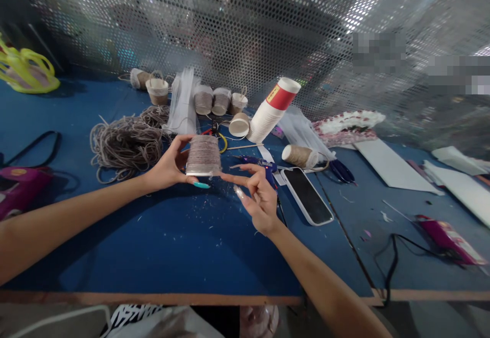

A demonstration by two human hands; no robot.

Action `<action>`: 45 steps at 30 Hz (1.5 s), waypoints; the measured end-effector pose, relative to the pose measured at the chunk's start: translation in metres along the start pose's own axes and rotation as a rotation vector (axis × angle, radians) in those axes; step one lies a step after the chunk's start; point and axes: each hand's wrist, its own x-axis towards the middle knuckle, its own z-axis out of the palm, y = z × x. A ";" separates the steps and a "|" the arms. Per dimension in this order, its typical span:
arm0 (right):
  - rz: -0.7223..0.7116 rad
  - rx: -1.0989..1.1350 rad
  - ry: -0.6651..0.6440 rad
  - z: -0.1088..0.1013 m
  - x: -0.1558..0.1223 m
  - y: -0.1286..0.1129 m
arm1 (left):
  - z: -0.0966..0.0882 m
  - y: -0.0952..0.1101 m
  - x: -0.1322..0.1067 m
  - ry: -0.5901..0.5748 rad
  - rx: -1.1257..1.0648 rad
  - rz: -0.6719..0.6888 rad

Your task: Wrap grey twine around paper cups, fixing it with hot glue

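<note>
My left hand (pixel 174 164) grips a paper cup (pixel 204 155) wound with grey-mauve cord, held above the blue table. A white rim shows along its lower edge, the wider end. My right hand (pixel 258 195) is just to the right, its index fingertip at the cup's lower right edge, where a frayed bit of cord sticks out. Its thumb stands apart from the index finger, with nothing visible between them. Left of the cup lies a loose heap of grey cord (pixel 126 144). A blue glue gun (pixel 268 167) lies behind my right hand.
A leaning stack of paper cups (pixel 264 118) and several cord-wrapped cups (pixel 202 99) stand near the perforated metal screen (pixel 229 31). A phone (pixel 308 195) lies at right. Magenta glue guns lie at far left (pixel 23 187) and far right (pixel 449 238), with black cables.
</note>
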 end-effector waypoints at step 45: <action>-0.190 -0.304 -0.206 0.008 -0.007 -0.005 | 0.001 0.010 0.002 0.025 0.387 0.020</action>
